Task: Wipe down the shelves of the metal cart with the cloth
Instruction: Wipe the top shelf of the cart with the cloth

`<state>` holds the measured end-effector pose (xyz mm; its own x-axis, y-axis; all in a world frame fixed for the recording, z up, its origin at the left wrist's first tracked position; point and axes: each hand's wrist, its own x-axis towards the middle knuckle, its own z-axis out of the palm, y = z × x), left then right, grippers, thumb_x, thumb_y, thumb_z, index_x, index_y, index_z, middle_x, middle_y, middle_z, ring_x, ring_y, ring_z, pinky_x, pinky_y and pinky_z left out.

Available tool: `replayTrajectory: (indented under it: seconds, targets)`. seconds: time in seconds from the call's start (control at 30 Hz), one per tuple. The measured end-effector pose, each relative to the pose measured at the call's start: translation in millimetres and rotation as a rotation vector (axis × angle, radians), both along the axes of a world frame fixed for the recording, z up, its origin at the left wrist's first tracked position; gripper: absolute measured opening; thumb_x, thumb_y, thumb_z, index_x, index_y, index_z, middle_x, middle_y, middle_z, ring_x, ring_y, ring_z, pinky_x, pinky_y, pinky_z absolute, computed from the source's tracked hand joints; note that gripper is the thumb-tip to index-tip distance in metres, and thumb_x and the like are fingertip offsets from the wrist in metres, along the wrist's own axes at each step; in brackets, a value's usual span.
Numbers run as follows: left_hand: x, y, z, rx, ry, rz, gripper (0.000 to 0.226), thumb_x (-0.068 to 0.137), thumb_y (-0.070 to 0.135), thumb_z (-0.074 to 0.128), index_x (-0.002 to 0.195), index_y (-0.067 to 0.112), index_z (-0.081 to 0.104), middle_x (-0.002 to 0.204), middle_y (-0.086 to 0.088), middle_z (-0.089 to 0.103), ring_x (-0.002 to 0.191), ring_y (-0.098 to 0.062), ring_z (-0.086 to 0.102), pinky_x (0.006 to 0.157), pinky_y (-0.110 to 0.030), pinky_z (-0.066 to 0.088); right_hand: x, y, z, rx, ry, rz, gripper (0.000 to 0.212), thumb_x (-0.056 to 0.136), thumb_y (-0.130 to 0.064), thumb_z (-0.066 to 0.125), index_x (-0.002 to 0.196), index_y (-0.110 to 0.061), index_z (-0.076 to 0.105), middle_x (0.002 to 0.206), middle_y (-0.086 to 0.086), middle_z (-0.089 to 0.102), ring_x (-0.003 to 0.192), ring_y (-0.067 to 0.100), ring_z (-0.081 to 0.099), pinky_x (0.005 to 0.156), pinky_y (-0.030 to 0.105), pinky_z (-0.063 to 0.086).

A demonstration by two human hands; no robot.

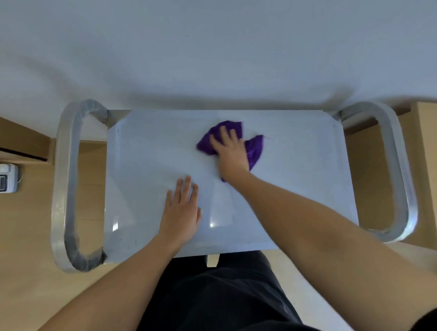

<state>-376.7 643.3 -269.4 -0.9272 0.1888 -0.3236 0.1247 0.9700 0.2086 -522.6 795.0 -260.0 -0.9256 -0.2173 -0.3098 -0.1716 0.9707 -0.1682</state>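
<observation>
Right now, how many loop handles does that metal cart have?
2: left handle at one end of the top shelf, right handle at the other. Lower parts are hidden.

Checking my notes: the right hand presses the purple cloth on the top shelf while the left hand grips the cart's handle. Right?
No. The head view shows the left hand resting flat on the shelf, not on a handle; the right hand does press the cloth.

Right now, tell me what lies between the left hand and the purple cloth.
Head view: only bare cart shelf between the left hand and the purple cloth.
</observation>
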Motion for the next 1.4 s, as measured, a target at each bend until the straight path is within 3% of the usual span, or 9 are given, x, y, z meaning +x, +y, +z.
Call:
replayTrajectory:
  seconds: [0.23, 0.5, 0.63, 0.73, 0.9, 1.03, 1.2, 1.3, 1.4]
  targets:
    - [-14, 47, 13, 0.019, 0.072, -0.069, 0.057, 0.080, 0.018, 0.067, 0.133, 0.004, 0.052, 0.149, -0.021, 0.037, 0.136, -0.040, 0.038, 0.101, -0.051, 0.044, -8, 64, 0, -0.093, 0.012, 0.078, 0.075, 0.090, -0.001, 0.055, 0.152, -0.028, 0.022, 0.162, 0.001, 0.009, 0.149, 0.026, 0.007, 0.121, 0.044, 0.016]
    - [-32, 136, 19, 0.124, 0.034, -0.144, 0.052, 0.081, 0.022, 0.070, 0.130, 0.009, 0.056, 0.148, -0.017, 0.041, 0.134, -0.036, 0.042, 0.096, -0.047, 0.049, -25, 229, 3, -0.101, -0.009, -0.298, 0.063, 0.096, -0.002, 0.040, 0.151, -0.029, 0.025, 0.162, 0.001, 0.010, 0.149, 0.024, 0.010, 0.120, 0.040, 0.019]
    - [-31, 160, 15, 0.074, -0.013, -0.129, 0.050, 0.070, 0.024, 0.081, 0.114, 0.008, 0.064, 0.140, -0.019, 0.049, 0.126, -0.037, 0.051, 0.080, -0.045, 0.057, -38, 270, -1, -0.130, -0.010, -0.475, 0.056, 0.097, -0.005, 0.039, 0.149, -0.023, 0.032, 0.161, 0.011, 0.012, 0.147, 0.035, 0.013, 0.117, 0.046, 0.024]
    - [-28, 169, 12, 0.047, 0.012, -0.081, 0.051, 0.064, 0.022, 0.085, 0.109, 0.007, 0.065, 0.138, -0.020, 0.051, 0.124, -0.040, 0.052, 0.080, -0.044, 0.056, -38, 240, 1, 0.010, 0.005, -0.333, 0.071, 0.087, -0.005, 0.055, 0.151, -0.019, 0.027, 0.161, 0.015, 0.009, 0.146, 0.042, 0.008, 0.120, 0.046, 0.014]
    - [-25, 182, 9, 0.030, 0.029, 0.009, 0.051, 0.067, 0.021, 0.083, 0.112, 0.008, 0.062, 0.141, -0.019, 0.048, 0.128, -0.042, 0.047, 0.086, -0.048, 0.054, -11, 184, -10, -0.229, 0.014, 0.145, 0.077, 0.081, 0.010, 0.055, 0.149, -0.019, 0.033, 0.161, 0.009, 0.015, 0.148, 0.036, 0.006, 0.120, 0.048, 0.015]
    - [-26, 190, 10, 0.015, 0.044, 0.027, 0.051, 0.068, 0.019, 0.082, 0.113, 0.007, 0.060, 0.140, -0.020, 0.048, 0.128, -0.042, 0.047, 0.085, -0.047, 0.054, -38, 238, -13, -0.280, 0.047, 0.012, 0.068, 0.086, 0.009, 0.045, 0.149, -0.015, 0.034, 0.160, 0.008, 0.021, 0.148, 0.028, 0.014, 0.120, 0.039, 0.019]
    - [-24, 199, 8, -0.028, 0.028, 0.042, 0.048, 0.072, 0.018, 0.079, 0.115, 0.006, 0.059, 0.141, -0.020, 0.047, 0.129, -0.042, 0.045, 0.085, -0.046, 0.055, -55, 308, -7, -0.049, 0.058, -0.241, 0.069, 0.088, 0.002, 0.049, 0.152, -0.014, 0.025, 0.161, 0.013, 0.013, 0.148, 0.033, 0.008, 0.122, 0.040, 0.010]
    - [-24, 203, 9, -0.070, 0.008, 0.051, 0.048, 0.072, 0.019, 0.080, 0.114, 0.006, 0.061, 0.139, -0.021, 0.048, 0.127, -0.044, 0.047, 0.082, -0.045, 0.056, -36, 268, 2, 0.011, 0.075, -0.132, 0.078, 0.084, -0.006, 0.058, 0.153, -0.016, 0.021, 0.161, 0.014, 0.008, 0.148, 0.035, 0.005, 0.122, 0.041, 0.005]
    - [-26, 203, 8, -0.080, -0.012, 0.050, 0.048, 0.071, 0.019, 0.081, 0.113, 0.006, 0.060, 0.138, -0.022, 0.049, 0.125, -0.045, 0.049, 0.076, -0.044, 0.058, -5, 215, -5, -0.157, 0.025, 0.102, 0.084, 0.079, -0.001, 0.065, 0.151, -0.016, 0.025, 0.161, 0.013, 0.010, 0.148, 0.037, 0.005, 0.122, 0.042, 0.006]
